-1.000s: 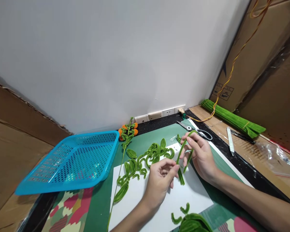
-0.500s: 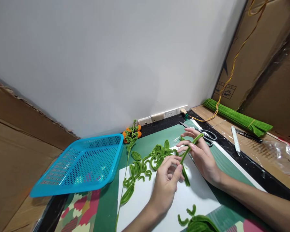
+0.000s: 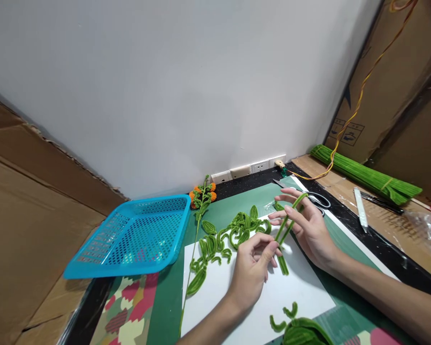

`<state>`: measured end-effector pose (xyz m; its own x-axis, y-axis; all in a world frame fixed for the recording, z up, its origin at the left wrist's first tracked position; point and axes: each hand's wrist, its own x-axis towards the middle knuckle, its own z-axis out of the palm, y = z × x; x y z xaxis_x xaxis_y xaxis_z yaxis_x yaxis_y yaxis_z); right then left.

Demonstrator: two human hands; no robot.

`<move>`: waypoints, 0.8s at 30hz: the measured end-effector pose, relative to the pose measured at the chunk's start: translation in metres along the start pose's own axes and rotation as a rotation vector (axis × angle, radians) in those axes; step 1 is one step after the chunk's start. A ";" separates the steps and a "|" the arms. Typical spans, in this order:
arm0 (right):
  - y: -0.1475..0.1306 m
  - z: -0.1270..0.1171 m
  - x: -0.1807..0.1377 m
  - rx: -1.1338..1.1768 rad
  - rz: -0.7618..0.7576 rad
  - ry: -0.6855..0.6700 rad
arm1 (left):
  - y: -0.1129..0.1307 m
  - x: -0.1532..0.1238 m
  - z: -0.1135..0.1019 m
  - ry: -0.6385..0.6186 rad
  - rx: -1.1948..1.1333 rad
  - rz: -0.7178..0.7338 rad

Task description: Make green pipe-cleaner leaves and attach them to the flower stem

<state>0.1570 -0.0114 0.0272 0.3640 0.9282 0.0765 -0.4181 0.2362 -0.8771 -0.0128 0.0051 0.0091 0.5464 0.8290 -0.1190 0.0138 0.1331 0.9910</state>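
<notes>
Both my hands work one green pipe cleaner [image 3: 286, 228] folded into a narrow loop above a white sheet of paper [image 3: 258, 292]. My left hand [image 3: 253, 268] pinches the two strands together near their lower ends. My right hand [image 3: 307, 225] holds the folded top between fingertips and thumb. Just left of my hands lies a heap of bent green pipe-cleaner leaves [image 3: 230, 235]. A long green stem with orange flowers [image 3: 201, 196] and leaves stretches along the paper's left edge.
A blue perforated plastic basket [image 3: 136, 235] stands tilted at the left. Scissors [image 3: 314, 197] lie behind my right hand. A bundle of straight green pipe cleaners [image 3: 366, 175], a white tool [image 3: 361, 208] and cardboard lie at the right. More green pieces [image 3: 294, 326] sit at the front.
My right hand has closed the loop, bringing the two strands nearly parallel, while my left hand kept its pinch. The camera view drifted, so everything sits a little further right.
</notes>
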 end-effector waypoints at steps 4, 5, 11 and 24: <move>0.003 -0.002 -0.002 -0.039 -0.018 -0.029 | 0.000 0.001 0.000 0.022 0.008 0.003; 0.004 -0.003 -0.002 -0.051 -0.027 -0.049 | 0.000 0.001 0.000 0.033 0.013 0.006; 0.006 -0.006 -0.005 -0.183 -0.123 -0.126 | -0.001 0.000 0.000 0.044 0.008 -0.007; 0.021 -0.014 -0.014 -0.601 -0.491 -0.137 | 0.001 -0.004 0.001 -0.014 -0.064 -0.033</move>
<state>0.1551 -0.0231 0.0009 0.2681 0.7941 0.5455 0.3001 0.4692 -0.8305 -0.0145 0.0017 0.0103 0.5581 0.8161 -0.1501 -0.0215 0.1951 0.9805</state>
